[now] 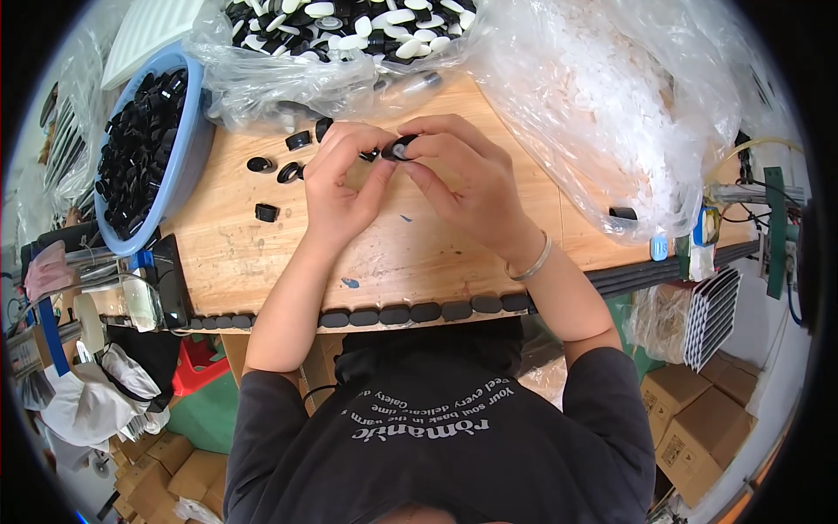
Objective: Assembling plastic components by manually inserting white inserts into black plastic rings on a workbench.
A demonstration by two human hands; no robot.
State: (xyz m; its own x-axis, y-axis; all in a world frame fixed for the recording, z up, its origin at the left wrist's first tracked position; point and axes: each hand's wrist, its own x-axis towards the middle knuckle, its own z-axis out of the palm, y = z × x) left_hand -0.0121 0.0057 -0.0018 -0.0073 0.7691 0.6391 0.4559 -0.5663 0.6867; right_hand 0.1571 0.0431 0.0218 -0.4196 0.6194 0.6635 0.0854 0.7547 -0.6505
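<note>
Above the middle of the wooden table, both my hands meet at a small black oval cap (398,148) with a pale spot on its face. The fingertips of my left hand (340,183) pinch its left side, thumb against bent fingers. My right hand (471,179) grips the other side between thumb and fingers, with a bangle on that wrist. Fingers hide part of the cap. Several loose black ring-like parts (290,172) lie on the wood left of my left hand, some partly behind it.
A blue basin (206,131) of black parts stands at the left. A clear bag (271,87) of black and white pieces lies at the back, another bag (559,131) of white pieces at the right. Black oval pieces (425,313) line the table's front edge.
</note>
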